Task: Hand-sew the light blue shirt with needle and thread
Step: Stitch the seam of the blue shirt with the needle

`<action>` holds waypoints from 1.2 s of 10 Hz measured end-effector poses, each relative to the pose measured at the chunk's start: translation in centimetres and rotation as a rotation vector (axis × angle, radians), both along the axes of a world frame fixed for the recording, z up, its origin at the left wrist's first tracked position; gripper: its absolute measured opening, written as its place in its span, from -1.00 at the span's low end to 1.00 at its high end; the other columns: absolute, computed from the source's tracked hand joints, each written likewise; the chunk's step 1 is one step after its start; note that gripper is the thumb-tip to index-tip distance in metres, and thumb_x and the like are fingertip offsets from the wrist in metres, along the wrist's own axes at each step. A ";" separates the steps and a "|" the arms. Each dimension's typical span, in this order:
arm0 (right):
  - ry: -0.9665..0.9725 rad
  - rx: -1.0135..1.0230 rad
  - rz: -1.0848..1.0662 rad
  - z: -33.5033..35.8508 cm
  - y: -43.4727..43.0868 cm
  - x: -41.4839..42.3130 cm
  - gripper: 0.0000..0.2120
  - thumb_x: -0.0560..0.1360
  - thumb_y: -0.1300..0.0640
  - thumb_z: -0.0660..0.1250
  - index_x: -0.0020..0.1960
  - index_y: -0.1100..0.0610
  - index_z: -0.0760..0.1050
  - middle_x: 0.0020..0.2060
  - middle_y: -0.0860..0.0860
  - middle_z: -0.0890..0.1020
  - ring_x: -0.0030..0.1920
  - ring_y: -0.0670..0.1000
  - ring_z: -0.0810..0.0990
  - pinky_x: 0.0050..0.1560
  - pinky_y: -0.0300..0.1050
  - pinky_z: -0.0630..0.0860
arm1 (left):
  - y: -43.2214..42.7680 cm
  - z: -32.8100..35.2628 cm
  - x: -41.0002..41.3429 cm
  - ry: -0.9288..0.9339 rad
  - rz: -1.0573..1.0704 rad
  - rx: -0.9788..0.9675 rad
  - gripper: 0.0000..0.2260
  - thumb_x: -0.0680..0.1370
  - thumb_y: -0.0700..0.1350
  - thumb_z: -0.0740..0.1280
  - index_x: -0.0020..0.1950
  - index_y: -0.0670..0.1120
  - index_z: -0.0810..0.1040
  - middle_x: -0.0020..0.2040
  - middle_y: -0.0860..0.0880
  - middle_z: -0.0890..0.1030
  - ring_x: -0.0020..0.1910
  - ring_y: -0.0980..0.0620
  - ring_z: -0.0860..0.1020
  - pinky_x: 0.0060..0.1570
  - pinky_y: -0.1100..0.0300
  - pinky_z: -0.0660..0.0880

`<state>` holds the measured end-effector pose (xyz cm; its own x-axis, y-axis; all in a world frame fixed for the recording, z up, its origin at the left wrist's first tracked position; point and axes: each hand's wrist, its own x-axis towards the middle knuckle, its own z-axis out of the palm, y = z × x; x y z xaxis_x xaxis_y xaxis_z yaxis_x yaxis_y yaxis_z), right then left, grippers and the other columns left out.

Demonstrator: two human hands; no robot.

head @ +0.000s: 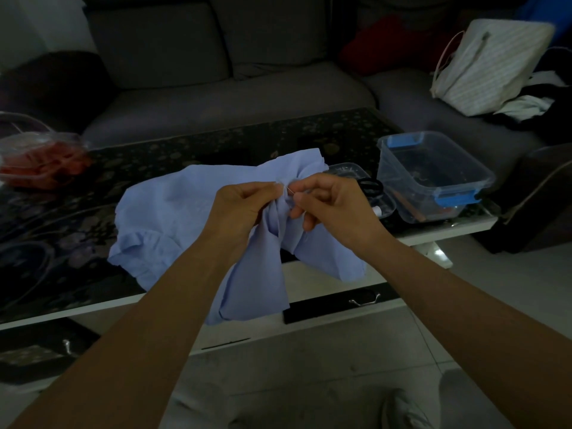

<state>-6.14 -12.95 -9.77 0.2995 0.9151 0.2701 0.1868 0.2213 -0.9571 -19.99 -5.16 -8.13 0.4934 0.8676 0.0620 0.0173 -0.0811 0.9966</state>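
Note:
The light blue shirt lies crumpled on the dark patterned table, one part hanging over the front edge. My left hand pinches a raised fold of the shirt between thumb and fingers. Close to its right, my right hand pinches a thin needle at the fold; the needle shows only as a faint glint between the two hands. The thread is too fine to make out.
A clear plastic box with blue clips stands at the table's right end, with black scissors and a small clear lid beside it. A plastic bag with red contents sits far left. A grey sofa and a striped bag lie behind.

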 end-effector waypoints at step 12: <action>-0.373 0.089 -0.189 -0.7 0.6 -0.3 -0.89 0.40 0.09 0.50 -0.19 0.05 0.57 -0.12 0.13 0.57 -0.10 -0.14 0.47 -0.11 -0.38 0.40 | 0.7 -1.1 0.2 0.157 -0.042 0.215 -0.66 0.60 -0.21 0.21 -0.30 0.08 0.59 -0.45 0.19 0.58 -0.35 0.30 0.55 -0.23 0.51 0.45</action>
<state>-6.44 -12.32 -10.45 0.3268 0.8217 0.4669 0.5622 0.2281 -0.7950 -19.82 -4.43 -9.20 0.5467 0.8215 0.1621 0.1628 -0.2942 0.9418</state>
